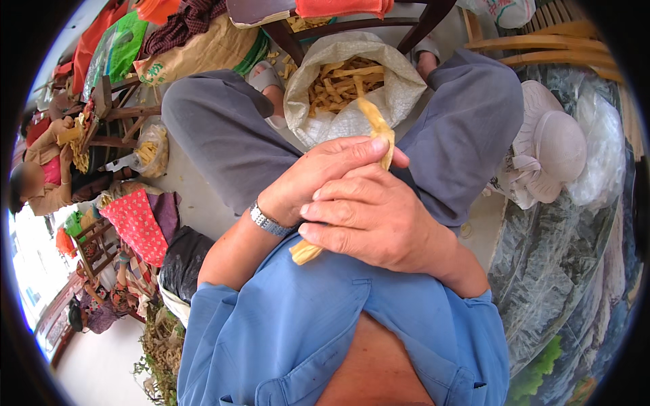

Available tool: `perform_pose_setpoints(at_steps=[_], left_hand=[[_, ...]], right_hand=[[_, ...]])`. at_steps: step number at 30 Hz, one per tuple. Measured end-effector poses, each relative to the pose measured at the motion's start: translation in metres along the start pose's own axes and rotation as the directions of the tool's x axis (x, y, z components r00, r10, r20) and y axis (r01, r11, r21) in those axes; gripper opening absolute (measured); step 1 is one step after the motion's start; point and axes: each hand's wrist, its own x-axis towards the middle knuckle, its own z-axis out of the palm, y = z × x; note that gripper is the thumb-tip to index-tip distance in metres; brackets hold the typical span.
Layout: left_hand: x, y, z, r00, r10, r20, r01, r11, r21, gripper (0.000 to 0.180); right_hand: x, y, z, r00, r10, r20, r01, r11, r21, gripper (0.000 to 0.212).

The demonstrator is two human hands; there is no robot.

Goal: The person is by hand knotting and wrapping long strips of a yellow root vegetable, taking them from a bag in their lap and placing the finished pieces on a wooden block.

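Observation:
A long, yellowish dried strip, like a dried root or stalk, runs slantwise through both hands. Its thin upper end [374, 116] sticks out toward the sack, and a blunt lower end shows below my fingers. My left hand [332, 162], with a metal watch [269, 220] at the wrist, is closed around the strip, thumb near its upper part. My right hand [379, 216] lies over the left one, fingers wrapped round the strip's middle, which they hide. Just beyond, a white woven sack [305, 125] stands between my feet, holding many similar yellow pieces [332, 91].
A dark wooden chair [420, 30] stands behind the sack. To the left are a brown sack [210, 51], a black plastic bag [186, 260] and a seated person [51, 166] handling yellow strips. A pale hat [558, 145] and clear plastic sheeting [542, 271] lie to the right.

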Motion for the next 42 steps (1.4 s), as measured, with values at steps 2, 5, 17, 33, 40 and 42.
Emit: perform_pose_setpoints(at_steps=[2,5,17,33,40,42], left_hand=[[-0.007,0.004,-0.012,0.993,0.075,0.092,-0.062,0.989,-0.137,0.034],[-0.017,0.012,-0.012,0.983,0.162,0.082,-0.133,0.951,-0.280,0.028],[0.002,-0.017,-0.032,0.959,0.179,-0.218,-0.229,0.946,-0.230,0.025],[0.018,-0.034,-0.056,0.997,0.007,-0.080,-0.019,0.989,-0.149,0.030],[0.000,-0.027,-0.044,1.000,-0.006,-0.001,0.006,0.877,0.481,0.017],[-0.004,-0.022,-0.044,0.975,0.218,0.041,-0.171,0.620,0.766,0.012]], right_hand=[[0.002,-0.002,0.000,0.999,-0.027,-0.019,0.028,0.999,0.027,0.028],[0.008,0.001,-0.005,0.993,-0.040,-0.109,0.037,0.999,-0.024,0.027],[-0.006,0.031,0.013,0.994,0.055,-0.100,-0.068,0.989,-0.132,0.028],[-0.019,0.047,0.013,0.968,0.184,-0.173,-0.185,0.983,0.007,0.028],[-0.018,0.056,0.021,0.844,0.474,-0.251,-0.431,0.878,0.209,0.020],[-0.023,0.057,0.025,0.819,0.535,-0.207,-0.496,0.842,0.214,0.023]])
